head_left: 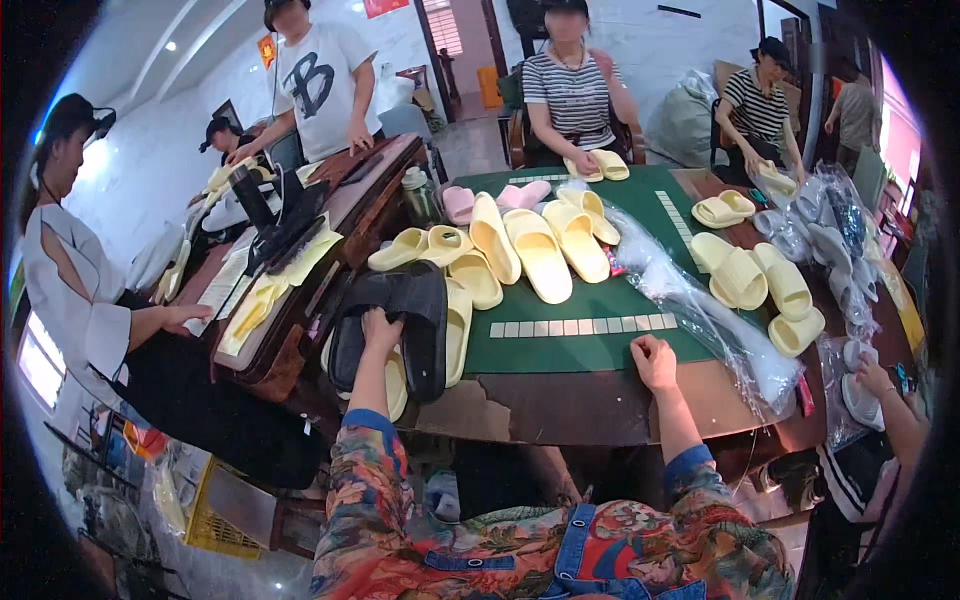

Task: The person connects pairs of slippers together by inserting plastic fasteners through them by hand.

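Observation:
A pair of black slippers (428, 310) lies at the table's left front corner, on top of pale yellow slippers (456, 340). My left hand (380, 330) is closed on the black pair, its fingertips partly hidden between the two. My right hand (655, 362) is curled shut above the front edge of the green table mat (590, 355), and no object shows in it. Between and beyond my hands, several pale yellow slippers (538, 255) lie in a heap, with pink slippers (524, 194) behind them. A row of small white tiles (583, 327) lies in front of the heap.
Clear plastic wrap (690, 290) stretches along the mat's right side. More yellow slippers (738, 275) and bagged grey slippers (835, 245) lie further right. A green-lidded jar (418, 196) stands behind the heap. Several people work around the tables; one hand (876, 376) is at right.

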Demonstrator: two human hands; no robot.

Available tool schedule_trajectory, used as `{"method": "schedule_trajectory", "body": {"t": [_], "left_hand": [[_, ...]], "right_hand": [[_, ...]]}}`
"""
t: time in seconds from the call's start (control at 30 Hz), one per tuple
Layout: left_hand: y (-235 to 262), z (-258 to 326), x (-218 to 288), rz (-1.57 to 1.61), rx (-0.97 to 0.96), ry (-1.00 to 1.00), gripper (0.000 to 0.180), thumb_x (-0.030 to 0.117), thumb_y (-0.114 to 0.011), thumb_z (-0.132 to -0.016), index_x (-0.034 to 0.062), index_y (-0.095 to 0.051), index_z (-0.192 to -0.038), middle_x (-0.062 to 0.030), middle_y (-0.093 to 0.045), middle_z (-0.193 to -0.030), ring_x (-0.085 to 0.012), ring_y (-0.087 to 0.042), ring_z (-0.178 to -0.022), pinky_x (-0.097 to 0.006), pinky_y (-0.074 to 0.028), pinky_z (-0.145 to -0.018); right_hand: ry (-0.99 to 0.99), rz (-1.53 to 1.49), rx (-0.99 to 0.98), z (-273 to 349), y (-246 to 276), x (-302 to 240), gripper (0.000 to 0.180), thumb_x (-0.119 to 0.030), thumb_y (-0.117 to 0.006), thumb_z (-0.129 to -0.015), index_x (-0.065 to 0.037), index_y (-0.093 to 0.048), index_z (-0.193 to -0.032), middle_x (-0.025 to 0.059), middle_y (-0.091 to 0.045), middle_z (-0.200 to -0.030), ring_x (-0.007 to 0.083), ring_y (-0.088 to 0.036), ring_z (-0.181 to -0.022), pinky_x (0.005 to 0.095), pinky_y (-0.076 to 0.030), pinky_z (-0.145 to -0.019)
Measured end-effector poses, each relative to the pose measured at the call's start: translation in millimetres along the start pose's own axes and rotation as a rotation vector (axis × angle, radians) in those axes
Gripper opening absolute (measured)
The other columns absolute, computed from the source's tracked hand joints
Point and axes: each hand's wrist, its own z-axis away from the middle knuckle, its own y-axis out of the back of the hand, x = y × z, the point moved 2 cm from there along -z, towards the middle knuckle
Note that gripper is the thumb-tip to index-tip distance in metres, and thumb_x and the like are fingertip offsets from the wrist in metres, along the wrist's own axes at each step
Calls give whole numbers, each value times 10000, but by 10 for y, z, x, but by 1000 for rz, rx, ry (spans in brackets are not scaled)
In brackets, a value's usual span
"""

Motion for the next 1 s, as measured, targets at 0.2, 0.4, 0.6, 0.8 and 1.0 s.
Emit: {"method": "schedule_trajectory", "body": {"t": [0.2,0.4,0.6,0.8,1.0], "left_hand": [[183,31,98,376,22,344,510,110,-663,-725,-125,-499,-1146,-329,-500,-1193,-450,-495,-1103,-411,-419,-946],[-29,7,84,94,71,296,607,199,-696,-717,-87,-459,-1197,-280,-451,-1247,-394,-392,-1225,-444,-316,-1036],[9,125,9,128,48,183,700,229,-741,-687,-67,-420,-1234,-264,-403,-1283,-427,-342,-1227,-476,-264,-1056],[242,905,150,106,399,-41,609,181,-700,-734,-44,-429,-1230,-233,-423,-1255,-409,-367,-1194,-479,-298,-1011],[-118,1647,1404,408,192,-513,379,79,-638,-747,49,-542,-1112,-174,-471,-1210,-393,-412,-1167,-459,-327,-989]], "right_hand": [[16,-9,8,6,34,-56,150,-193,-632,-794,-44,-648,-785,128,-648,-710,297,-601,-691,384,-473,-691],[30,-17,4,7,37,-62,135,-178,-630,-793,-44,-652,-799,130,-647,-717,306,-602,-694,394,-476,-662],[10,-15,2,3,52,-66,135,-175,-633,-791,-42,-649,-806,127,-649,-719,307,-605,-699,397,-480,-655],[-27,-36,-4,7,53,-78,153,-208,-620,-800,-57,-648,-793,125,-647,-722,314,-607,-706,403,-483,-653],[44,-7,33,2,38,-84,114,-163,-619,-791,-52,-638,-774,123,-643,-703,298,-605,-663,383,-464,-720]]}}
